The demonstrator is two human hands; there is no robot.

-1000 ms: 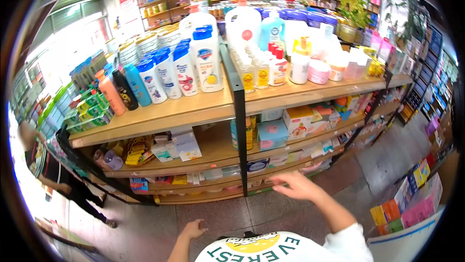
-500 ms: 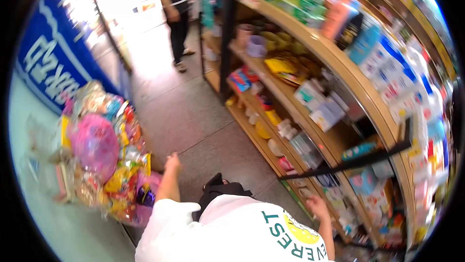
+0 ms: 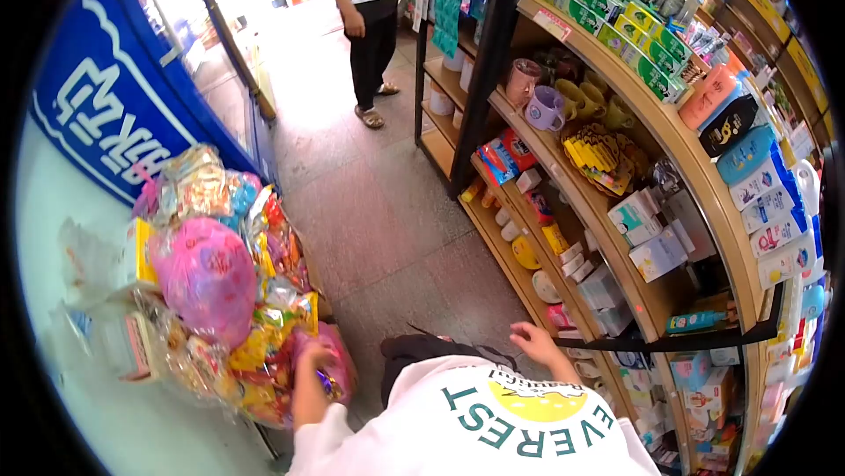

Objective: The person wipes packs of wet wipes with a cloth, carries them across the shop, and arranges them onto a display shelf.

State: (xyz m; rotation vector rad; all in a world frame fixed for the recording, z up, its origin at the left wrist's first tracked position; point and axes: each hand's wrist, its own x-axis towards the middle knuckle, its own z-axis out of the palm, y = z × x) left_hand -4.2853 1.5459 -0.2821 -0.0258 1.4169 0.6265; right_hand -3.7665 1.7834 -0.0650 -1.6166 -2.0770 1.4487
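Note:
My left hand (image 3: 315,355) is at the right side of a heap of packaged snacks, over or against a pink plastic bag (image 3: 341,370). Its fingers are blurred, and I cannot tell whether they touch the bag. Yellow and red snack packets (image 3: 273,340) lie just beside it, and a round pink bag (image 3: 207,278) with red prints bulges from the heap. My right hand (image 3: 534,342) is held out over the floor near the lower shelves, fingers apart and holding nothing.
A wooden shelf unit (image 3: 607,203) on the right carries mugs (image 3: 544,109), toothpaste boxes (image 3: 651,49) and bottles (image 3: 744,155). A blue-panelled case (image 3: 114,115) stands at the left. Another person (image 3: 370,27) in a striped top stands ahead on the tiled floor (image 3: 343,203).
My view has turned left and steadied. My left hand has gone from over the floor to the snack heap's side. My right hand has moved forward and inward from the lower shelves.

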